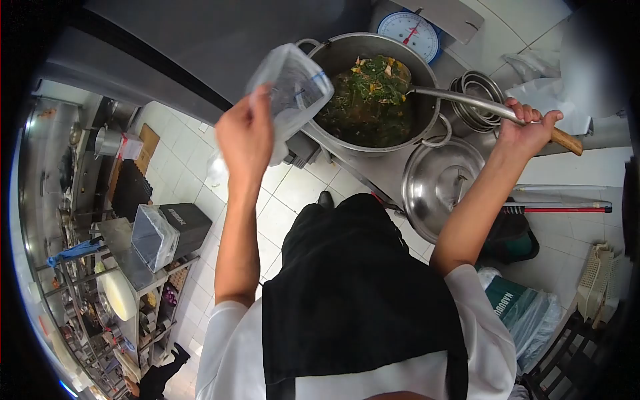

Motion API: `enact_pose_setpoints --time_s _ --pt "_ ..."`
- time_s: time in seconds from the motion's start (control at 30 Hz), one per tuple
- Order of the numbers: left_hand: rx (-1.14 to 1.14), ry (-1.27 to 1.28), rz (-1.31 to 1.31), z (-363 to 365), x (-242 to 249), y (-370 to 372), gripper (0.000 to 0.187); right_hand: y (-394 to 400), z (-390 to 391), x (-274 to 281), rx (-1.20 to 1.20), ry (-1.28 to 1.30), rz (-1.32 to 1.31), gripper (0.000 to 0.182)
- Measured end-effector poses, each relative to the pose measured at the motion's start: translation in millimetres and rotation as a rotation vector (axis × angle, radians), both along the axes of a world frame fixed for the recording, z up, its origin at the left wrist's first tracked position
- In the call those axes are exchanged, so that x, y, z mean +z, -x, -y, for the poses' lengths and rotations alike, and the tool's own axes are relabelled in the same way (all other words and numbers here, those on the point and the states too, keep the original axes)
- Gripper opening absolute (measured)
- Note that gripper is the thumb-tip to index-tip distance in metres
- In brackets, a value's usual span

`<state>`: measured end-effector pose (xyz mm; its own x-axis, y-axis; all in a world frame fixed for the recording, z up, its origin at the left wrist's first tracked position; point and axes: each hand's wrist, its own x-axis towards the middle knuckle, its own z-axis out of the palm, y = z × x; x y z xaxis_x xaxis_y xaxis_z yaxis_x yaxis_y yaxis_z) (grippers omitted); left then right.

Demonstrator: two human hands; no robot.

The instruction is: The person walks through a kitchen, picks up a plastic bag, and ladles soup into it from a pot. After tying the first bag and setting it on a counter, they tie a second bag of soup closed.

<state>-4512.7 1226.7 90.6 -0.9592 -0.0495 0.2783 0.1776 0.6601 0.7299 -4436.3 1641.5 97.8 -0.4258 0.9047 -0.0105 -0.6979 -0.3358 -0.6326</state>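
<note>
My left hand (248, 137) is closed on the edge of a clear plastic bag (293, 87), whose mouth gapes at the left rim of a large metal pot (437, 67). My right hand (523, 133) grips the long handle of a ladle (470, 102), near its wooden end. The ladle's bowl is heaped with leafy greens and orange-yellow bits (381, 79), just above the dark green soup (367, 123) in the pot. Between bag and ladle there is a small gap. The fingers behind the bag are partly hidden.
A blue dial scale (410, 38) stands behind the pot. Nested steel bowls (477, 93) sit to its right, and a big round steel lid (437, 180) lies nearer me. On the left are a lined grey bin (190, 230) and a steel shelf rack. Another person is partly visible at lower left.
</note>
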Motion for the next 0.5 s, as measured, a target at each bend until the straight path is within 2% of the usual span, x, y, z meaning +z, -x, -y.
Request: enact_pose_setpoints --time_s 0.03,0.13,0.23,0.3,0.43,0.5 --pt "-0.042 0.12 0.034 -11.1 -7.3 11.9 0.04 0.7 -7.6 3.2 0.0 0.007 -0.006 0.059" --pt "-0.115 0.109 -0.028 -42.0 -34.8 42.6 0.043 -0.9 -20.1 18.4 -0.006 0.014 -0.006 0.061" --pt "-0.146 0.047 -0.016 -57.4 -39.8 58.3 0.044 -5.3 -33.3 31.2 -0.002 0.012 0.012 0.065" --pt "-0.189 0.006 0.153 -61.8 -28.6 61.3 0.045 -7.5 -39.1 40.7 0.005 0.004 0.016 0.065" --pt "-0.156 -0.059 0.197 -58.8 -32.9 73.9 0.044 -9.0 -49.8 53.1 0.046 -0.005 0.005 0.064" --pt "-0.215 -0.229 0.203 -58.2 -38.8 77.1 0.042 -11.5 -54.2 56.6 0.051 0.009 -0.049 0.059"
